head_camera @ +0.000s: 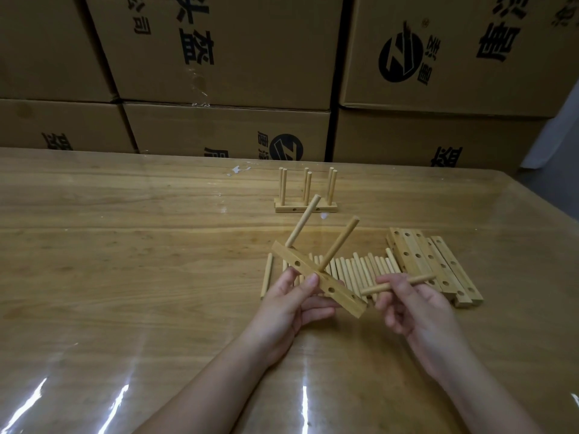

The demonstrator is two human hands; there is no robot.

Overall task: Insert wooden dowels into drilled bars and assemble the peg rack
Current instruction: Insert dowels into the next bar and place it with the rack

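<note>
Head camera: grips pale drilled wooden bar [319, 283] in left hand [291, 303], tilted above glossy wooden table [125, 245], two round wooden pegs [340, 242] seated. Pinches loose round wooden dowel [398, 285] in right hand [416, 308], tip just beside bar's near end. Likely to jam or skew if angled off the open hole; may twist the bar.

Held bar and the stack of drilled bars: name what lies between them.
Head view: between the held bar and the bar stack lies a row of loose dowels; the right hand holds one dowel over it.
</note>
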